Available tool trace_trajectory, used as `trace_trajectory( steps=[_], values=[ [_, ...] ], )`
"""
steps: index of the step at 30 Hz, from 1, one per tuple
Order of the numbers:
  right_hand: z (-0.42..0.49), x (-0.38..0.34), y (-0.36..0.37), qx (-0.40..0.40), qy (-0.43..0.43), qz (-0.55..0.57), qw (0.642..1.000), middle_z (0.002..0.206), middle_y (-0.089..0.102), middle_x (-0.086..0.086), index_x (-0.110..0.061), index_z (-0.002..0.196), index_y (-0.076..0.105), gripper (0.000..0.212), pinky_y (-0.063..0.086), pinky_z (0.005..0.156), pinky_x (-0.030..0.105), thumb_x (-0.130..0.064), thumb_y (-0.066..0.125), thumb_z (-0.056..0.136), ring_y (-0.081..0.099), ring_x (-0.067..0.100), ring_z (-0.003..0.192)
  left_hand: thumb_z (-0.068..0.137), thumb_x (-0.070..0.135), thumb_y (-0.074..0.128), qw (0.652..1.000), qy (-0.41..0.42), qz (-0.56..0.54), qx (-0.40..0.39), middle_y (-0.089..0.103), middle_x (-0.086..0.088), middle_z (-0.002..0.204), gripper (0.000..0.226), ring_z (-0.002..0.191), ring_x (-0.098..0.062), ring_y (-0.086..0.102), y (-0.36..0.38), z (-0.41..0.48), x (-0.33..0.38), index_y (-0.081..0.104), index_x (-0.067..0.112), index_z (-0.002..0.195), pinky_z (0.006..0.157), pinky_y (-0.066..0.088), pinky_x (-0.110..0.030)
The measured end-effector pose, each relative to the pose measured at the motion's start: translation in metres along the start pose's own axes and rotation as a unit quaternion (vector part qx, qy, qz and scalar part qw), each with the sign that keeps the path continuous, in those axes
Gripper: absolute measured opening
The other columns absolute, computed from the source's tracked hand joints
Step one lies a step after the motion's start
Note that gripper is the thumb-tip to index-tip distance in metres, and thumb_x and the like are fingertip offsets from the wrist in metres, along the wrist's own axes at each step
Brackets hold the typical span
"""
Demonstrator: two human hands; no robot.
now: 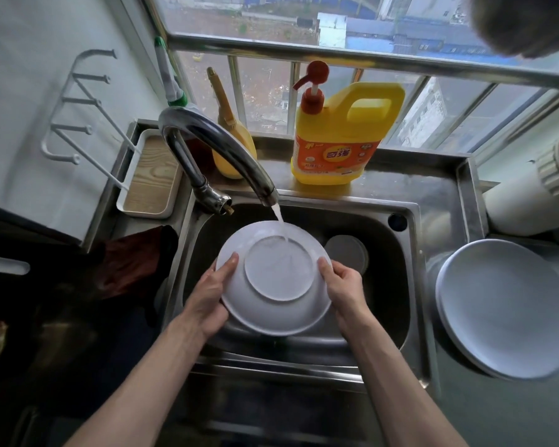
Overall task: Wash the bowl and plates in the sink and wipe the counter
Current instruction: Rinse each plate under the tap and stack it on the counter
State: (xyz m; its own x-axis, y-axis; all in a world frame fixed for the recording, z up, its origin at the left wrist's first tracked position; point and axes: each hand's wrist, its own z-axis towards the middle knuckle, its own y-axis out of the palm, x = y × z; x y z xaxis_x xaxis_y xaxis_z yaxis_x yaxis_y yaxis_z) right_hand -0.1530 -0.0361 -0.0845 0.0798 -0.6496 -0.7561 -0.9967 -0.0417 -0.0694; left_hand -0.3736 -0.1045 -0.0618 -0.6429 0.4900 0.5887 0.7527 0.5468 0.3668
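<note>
Your left hand (211, 296) and right hand (346, 287) grip an upturned bowl (276, 280) under the tap (220, 150). A dish (347, 254) lies in the sink (397, 285).

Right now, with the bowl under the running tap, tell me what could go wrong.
1. The left hand and right hand hold the wet bowl only by its rim; it could slip and hit the dish lying in the sink.
2. Water strikes the bowl's upturned base, so it may splash onto the counter.
</note>
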Motion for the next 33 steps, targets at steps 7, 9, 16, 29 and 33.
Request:
trace_trajectory(
  steps=[7, 9, 16, 29, 33],
  values=[
    [-0.001, 0.004, 0.017, -0.052, -0.001, -0.065, 0.997, 0.148, 0.058, -0.004, -0.019, 0.153, 0.049, 0.063, 0.051, 0.111, 0.044, -0.041, 0.069, 0.098, 0.06, 0.018, 0.13, 0.089, 0.025, 0.068, 0.992, 0.094, 0.082, -0.023, 0.074, -0.017, 0.119, 0.044, 0.1, -0.029, 0.072, 0.008, -0.016, 0.023, 0.065, 0.008, 0.129, 0.074, 0.063, -0.034],
    [-0.009, -0.005, 0.025, -0.076, -0.003, -0.049, 0.996, 0.15, 0.053, -0.007, -0.017, 0.156, 0.044, 0.069, 0.05, 0.11, 0.041, -0.042, 0.071, 0.097, 0.056, 0.017, 0.134, 0.089, 0.022, 0.069, 0.978, 0.132, 0.157, -0.044, 0.078, -0.011, 0.109, 0.031, 0.094, -0.028, 0.073, 0.016, -0.022, 0.025, 0.071, 0.014, 0.118, 0.068, 0.061, -0.031],
    [-0.011, -0.028, 0.028, -0.118, 0.119, 0.172, 0.971, 0.118, 0.074, 0.021, -0.003, 0.134, 0.061, 0.056, 0.06, 0.094, 0.047, -0.046, 0.067, 0.098, 0.074, 0.036, 0.106, 0.097, 0.006, 0.066, 0.636, 0.291, 0.69, -0.187, 0.039, 0.035, 0.148, 0.072, 0.148, -0.007, 0.035, 0.024, -0.036, 0.009, 0.039, 0.053, 0.145, 0.123, 0.03, -0.038],
    [-0.03, -0.019, -0.005, -0.001, 0.015, 0.121, 0.993, 0.102, 0.077, 0.012, -0.009, 0.113, 0.068, 0.024, 0.063, 0.072, 0.039, -0.028, 0.07, 0.099, 0.074, 0.031, 0.094, 0.092, 0.017, 0.075, 0.947, 0.078, 0.304, 0.067, 0.046, -0.011, 0.156, 0.081, 0.136, -0.033, 0.052, -0.009, -0.001, -0.003, 0.03, 0.034, 0.158, 0.108, 0.048, -0.058],
    [-0.037, -0.024, -0.016, -0.011, -0.077, 0.079, 0.994, 0.092, 0.077, 0.007, -0.017, 0.102, 0.076, 0.018, 0.06, 0.065, 0.036, -0.033, 0.073, 0.095, 0.072, 0.022, 0.081, 0.091, 0.005, 0.073, 0.972, 0.062, 0.213, 0.078, 0.069, -0.013, 0.121, 0.049, 0.118, -0.04, 0.065, 0.004, 0.01, -0.018, 0.057, 0.008, 0.137, 0.078, 0.063, -0.042]
  ],
)
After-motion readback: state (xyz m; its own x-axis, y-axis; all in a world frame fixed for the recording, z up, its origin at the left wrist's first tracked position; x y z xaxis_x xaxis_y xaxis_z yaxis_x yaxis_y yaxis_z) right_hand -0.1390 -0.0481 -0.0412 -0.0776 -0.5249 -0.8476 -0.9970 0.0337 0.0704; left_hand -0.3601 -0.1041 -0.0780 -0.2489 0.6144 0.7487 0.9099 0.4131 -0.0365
